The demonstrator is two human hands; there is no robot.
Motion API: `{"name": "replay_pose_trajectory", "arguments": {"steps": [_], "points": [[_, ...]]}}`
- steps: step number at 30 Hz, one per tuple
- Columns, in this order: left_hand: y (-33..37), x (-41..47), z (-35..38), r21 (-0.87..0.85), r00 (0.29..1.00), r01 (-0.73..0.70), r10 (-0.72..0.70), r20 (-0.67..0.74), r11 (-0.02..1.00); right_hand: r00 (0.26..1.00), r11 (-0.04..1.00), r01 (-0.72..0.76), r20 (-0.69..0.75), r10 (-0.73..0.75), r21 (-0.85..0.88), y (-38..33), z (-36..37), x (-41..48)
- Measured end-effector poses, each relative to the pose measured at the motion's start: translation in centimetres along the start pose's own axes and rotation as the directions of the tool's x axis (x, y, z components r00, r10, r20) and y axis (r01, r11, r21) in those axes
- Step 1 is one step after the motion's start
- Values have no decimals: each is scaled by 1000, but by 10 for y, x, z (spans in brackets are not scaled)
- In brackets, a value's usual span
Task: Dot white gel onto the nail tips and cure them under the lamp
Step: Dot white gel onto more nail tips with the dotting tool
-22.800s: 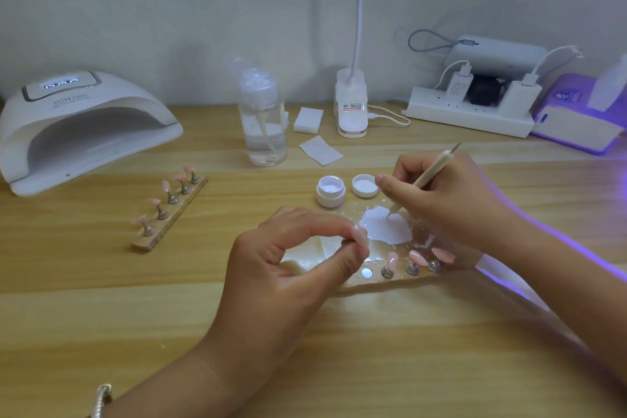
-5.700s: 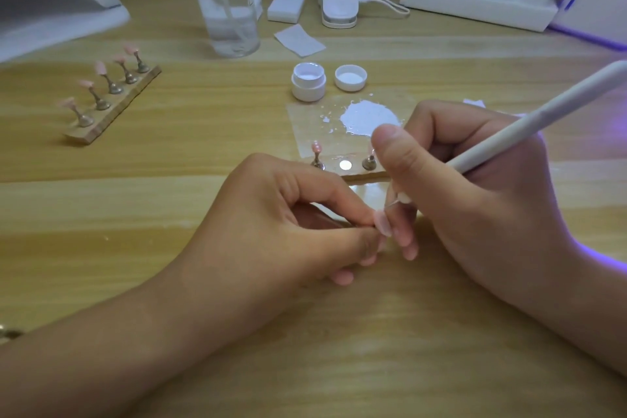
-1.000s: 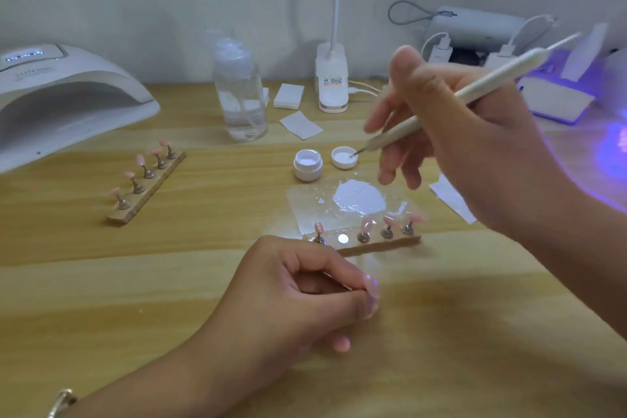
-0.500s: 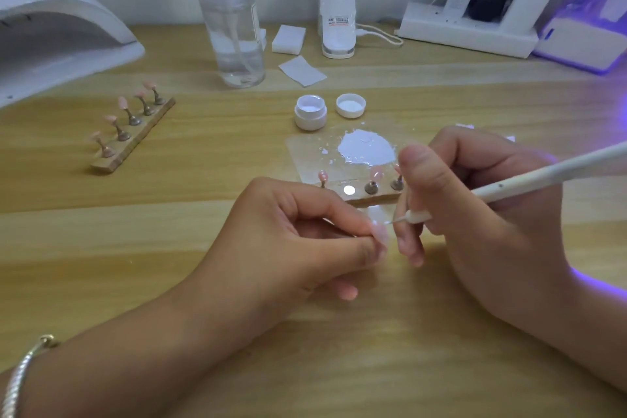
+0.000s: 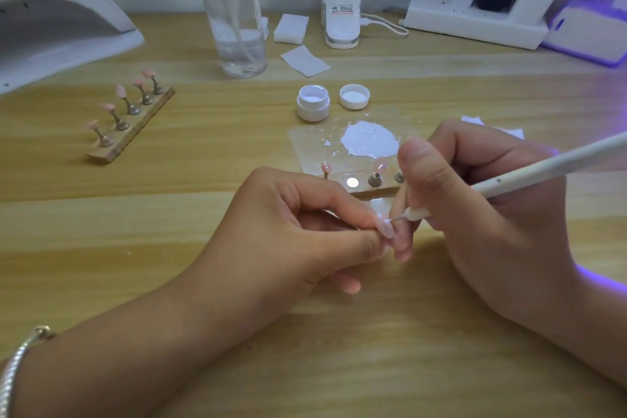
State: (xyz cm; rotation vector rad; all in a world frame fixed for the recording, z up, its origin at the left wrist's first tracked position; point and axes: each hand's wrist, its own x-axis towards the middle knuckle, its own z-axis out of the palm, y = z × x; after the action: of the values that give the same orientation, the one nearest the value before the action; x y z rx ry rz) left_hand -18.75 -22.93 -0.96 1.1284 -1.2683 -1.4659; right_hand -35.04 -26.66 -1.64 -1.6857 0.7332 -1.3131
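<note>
My left hand (image 5: 298, 234) pinches a pink nail tip (image 5: 385, 227) between thumb and forefinger, low over the table. My right hand (image 5: 475, 214) grips a white dotting pen (image 5: 529, 176) like a pencil, and its fine metal point touches the held nail tip. Just behind my hands lies a wooden holder strip (image 5: 369, 185) with pink nail tips on metal stands and one bare magnet spot. A clear palette (image 5: 308, 146) behind it carries a puddle of white gel (image 5: 369, 139). The open gel jar (image 5: 312, 107) and its lid (image 5: 354, 96) stand further back.
A second wooden strip with several pink tips (image 5: 130, 115) lies at the left. The white curing lamp (image 5: 57, 17) stands at the far left. A clear pump bottle (image 5: 234, 10), wipes (image 5: 304, 60), a desk lamp base (image 5: 341, 7), a power strip (image 5: 475, 22) and a purple-lit device (image 5: 590, 30) line the back.
My right hand came down from the gel jar area to my left hand, and the pen's point now touches the held nail tip. The left hand has stayed put.
</note>
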Motion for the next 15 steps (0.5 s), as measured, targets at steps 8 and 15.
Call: {"name": "replay_pose_trajectory", "arguments": {"steps": [8,15], "points": [[-1,-1,0,-7,1000,-7,7,0,1000,1000,1000,-5,3,5,-17,0,0,-1],[-3,0,-1,-8,1000,-19,19,5,1000,1000,1000,-8,10,8,-23,0,0,-1]]}}
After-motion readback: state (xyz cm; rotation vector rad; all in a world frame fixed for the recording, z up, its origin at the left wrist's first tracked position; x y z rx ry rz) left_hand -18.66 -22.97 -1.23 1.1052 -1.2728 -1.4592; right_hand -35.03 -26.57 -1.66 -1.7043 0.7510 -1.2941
